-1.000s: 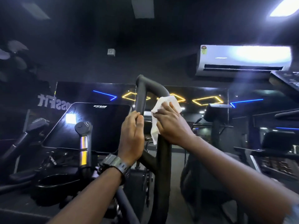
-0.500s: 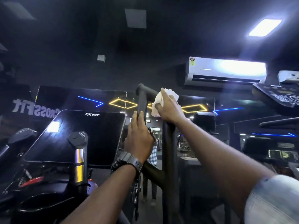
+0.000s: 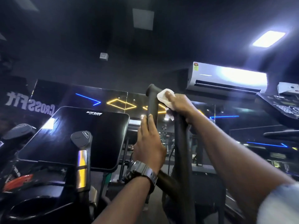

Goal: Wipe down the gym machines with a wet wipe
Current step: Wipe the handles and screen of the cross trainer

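A black looped handlebar (image 3: 152, 102) of a gym machine rises in the middle of the view. My right hand (image 3: 181, 105) grips a white wet wipe (image 3: 163, 97) wrapped over the top bend of the bar's right upright. My left hand (image 3: 149, 143), with a watch on its wrist, holds the left upright of the same bar lower down, fingers pointing up along it.
The machine's dark console screen (image 3: 80, 135) tilts at the left, with a short black and chrome grip (image 3: 81, 152) in front of it. A white air conditioner (image 3: 226, 78) hangs on the back wall. Another machine's console (image 3: 281, 105) juts in at the right.
My right hand has slid the wipe up the bar from the right upright to its top bend. My left hand has stayed holding the left upright.
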Available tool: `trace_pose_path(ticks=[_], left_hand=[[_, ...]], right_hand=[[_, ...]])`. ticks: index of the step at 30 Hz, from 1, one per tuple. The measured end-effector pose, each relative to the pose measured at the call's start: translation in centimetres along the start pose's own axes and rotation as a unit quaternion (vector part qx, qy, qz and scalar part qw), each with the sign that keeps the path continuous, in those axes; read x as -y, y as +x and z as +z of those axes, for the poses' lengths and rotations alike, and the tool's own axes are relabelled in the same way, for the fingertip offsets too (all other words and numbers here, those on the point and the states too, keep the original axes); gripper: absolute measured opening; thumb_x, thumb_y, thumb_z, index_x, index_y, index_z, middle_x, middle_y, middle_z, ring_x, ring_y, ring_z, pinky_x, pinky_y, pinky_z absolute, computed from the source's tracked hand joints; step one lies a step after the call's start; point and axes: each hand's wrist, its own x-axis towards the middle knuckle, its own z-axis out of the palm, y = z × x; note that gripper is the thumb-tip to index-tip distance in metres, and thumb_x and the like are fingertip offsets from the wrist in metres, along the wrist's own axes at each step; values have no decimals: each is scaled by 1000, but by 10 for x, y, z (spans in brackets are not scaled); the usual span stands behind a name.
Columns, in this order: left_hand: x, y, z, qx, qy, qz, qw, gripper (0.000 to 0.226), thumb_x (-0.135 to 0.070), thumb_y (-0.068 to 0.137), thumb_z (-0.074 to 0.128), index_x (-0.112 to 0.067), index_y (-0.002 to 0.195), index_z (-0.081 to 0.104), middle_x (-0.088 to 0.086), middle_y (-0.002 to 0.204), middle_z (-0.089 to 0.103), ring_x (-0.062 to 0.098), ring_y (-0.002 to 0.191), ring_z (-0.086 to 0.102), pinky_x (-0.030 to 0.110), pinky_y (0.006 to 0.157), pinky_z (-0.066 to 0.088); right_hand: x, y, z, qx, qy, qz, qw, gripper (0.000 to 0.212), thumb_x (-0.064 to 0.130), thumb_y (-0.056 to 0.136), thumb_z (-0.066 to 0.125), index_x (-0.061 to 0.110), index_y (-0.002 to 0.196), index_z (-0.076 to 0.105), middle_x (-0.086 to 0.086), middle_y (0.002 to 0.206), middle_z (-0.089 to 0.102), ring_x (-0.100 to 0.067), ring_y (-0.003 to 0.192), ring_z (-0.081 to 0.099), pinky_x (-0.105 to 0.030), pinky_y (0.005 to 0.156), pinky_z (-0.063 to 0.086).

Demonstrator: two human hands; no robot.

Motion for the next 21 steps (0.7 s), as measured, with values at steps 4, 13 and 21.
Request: trace_pose_path(ticks=[4, 13, 21], left_hand=[[2, -4, 2, -15, 8, 16, 1000, 80, -4, 92, 48, -20, 157, 4, -1, 165, 8, 17, 141, 33, 16, 82, 34], [8, -2, 5, -118, -79, -8, 990, 65, -23, 92, 48, -7, 152, 26, 12, 157, 28, 30, 138, 34, 38, 108, 34], [14, -23, 10, -116, -149, -2, 982, 75, -56, 93, 27, -12, 153, 23, 6, 162, 21, 19, 149, 19, 40, 121, 20]], right_hand=[[51, 33, 11, 99, -87, -10, 991, 69, 66, 89, 43, 3, 105, 68, -18, 105, 73, -32, 85, 72, -36, 75, 52], [37, -2, 63, 26, -484, -461, 744, 33, 26, 98, 32, 18, 87, 62, -10, 101, 68, -29, 105, 59, -42, 100, 38], [23, 25, 2, 85, -507, -504, 694, 39, 28, 105, 40, 8, 130, 63, -6, 140, 58, -22, 139, 43, -32, 118, 16]])
